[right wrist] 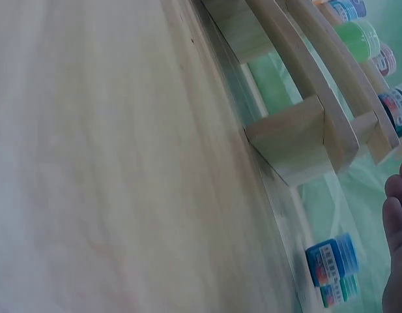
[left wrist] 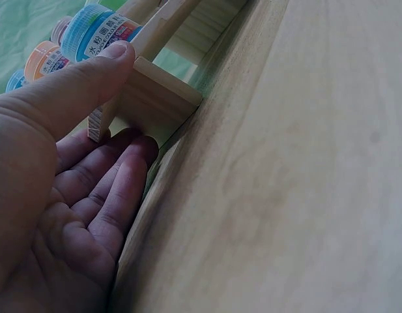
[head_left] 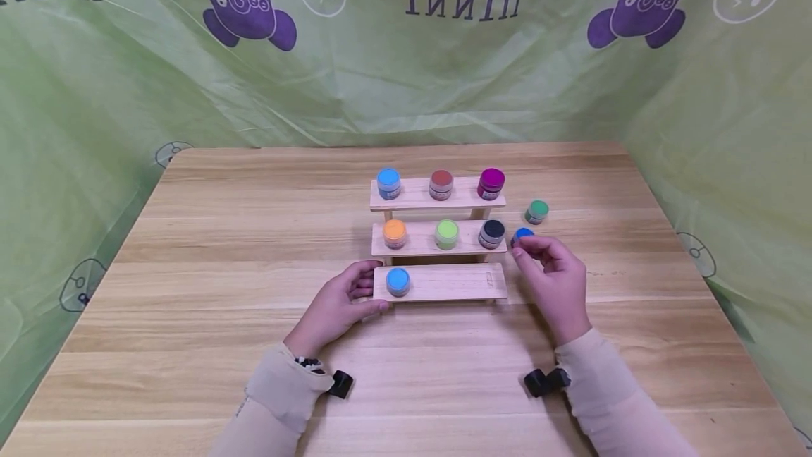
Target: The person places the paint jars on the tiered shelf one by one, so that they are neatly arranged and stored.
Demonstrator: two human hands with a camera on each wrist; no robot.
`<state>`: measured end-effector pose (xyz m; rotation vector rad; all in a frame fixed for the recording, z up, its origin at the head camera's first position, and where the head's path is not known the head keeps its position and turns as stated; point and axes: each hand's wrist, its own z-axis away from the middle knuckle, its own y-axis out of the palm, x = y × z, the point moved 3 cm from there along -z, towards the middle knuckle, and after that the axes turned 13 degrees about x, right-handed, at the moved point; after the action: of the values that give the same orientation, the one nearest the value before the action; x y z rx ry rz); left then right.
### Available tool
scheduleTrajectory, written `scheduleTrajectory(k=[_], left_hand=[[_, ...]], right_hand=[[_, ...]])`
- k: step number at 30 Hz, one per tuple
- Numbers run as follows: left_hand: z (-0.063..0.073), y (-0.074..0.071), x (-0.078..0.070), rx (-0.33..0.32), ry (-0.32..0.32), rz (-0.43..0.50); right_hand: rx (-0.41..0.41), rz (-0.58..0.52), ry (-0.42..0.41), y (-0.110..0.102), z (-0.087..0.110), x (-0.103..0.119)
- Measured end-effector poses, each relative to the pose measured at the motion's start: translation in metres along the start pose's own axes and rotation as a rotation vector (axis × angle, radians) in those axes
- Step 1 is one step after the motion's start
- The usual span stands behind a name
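Observation:
A three-step wooden rack (head_left: 450,282) carries small paint jars. My left hand (head_left: 333,305) grips the left end of its lowest step, thumb at the front edge and fingers beneath the board, as the left wrist view shows. A light blue paint jar (head_left: 397,282) stands on that step near the thumb. To the right of the rack, my right hand (head_left: 558,284) hovers over a blue paint jar (head_left: 521,233) on the table. In the right wrist view this jar (right wrist: 326,262) stands apart from the fingers, which hold nothing visible. Behind it is a green paint jar (head_left: 536,212).
On the middle step stand orange (head_left: 395,234), light green (head_left: 447,235) and black jars (head_left: 491,234). Blue (head_left: 389,184), brown-red (head_left: 440,185) and purple jars (head_left: 491,184) line the top step. A green printed curtain (head_left: 406,83) encloses the wooden table (head_left: 254,231).

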<state>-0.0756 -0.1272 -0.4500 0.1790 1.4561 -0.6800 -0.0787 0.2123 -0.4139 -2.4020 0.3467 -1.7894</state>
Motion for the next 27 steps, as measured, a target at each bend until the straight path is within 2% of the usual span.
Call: scheduleTrajectory(k=[7, 19, 27], left_hand=[[0.0, 0.0, 0.0, -0.002, -0.007, 0.0], [0.0, -0.001, 0.0, 0.001, -0.007, -0.005], [0.001, -0.001, -0.002, 0.001, -0.018, 0.001]], right_hand=[[-0.018, 0.017, 0.045, -0.008, -0.006, -0.007], [-0.032, 0.061, 0.179, -0.022, -0.017, -0.019], [-0.023, 0.051, 0.223, -0.027, -0.024, -0.027]])
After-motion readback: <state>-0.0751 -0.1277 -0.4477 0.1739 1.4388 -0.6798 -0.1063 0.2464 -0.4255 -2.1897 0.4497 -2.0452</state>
